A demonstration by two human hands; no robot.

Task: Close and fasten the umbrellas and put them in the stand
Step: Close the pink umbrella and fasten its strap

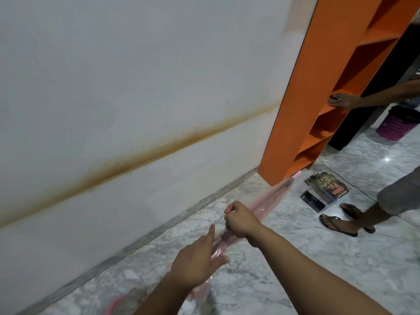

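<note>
I have a pink, see-through umbrella held out over the marble floor, folded down into a long bundle that runs from the near centre out to the far right, where its pink tip sits just in front of the foot of the orange shelf unit. Its curved pink handle shows at the near edge, blurred. My right hand is curled tight around the middle of the bundle — fingers and thumb closed on the plastic. My left hand lies nearer along the same bundle with the forefinger stretched out straight and the other fingers loose against the plastic; I cannot tell whether it truly grips.

To the left rises a white wall with a brown stain line running across it. On the floor right of the umbrella tip lies a small stack of cases. Beyond them stands another person — a sandalled foot on the floor, a hand on a shelf. Far right stands a purple bin.
</note>
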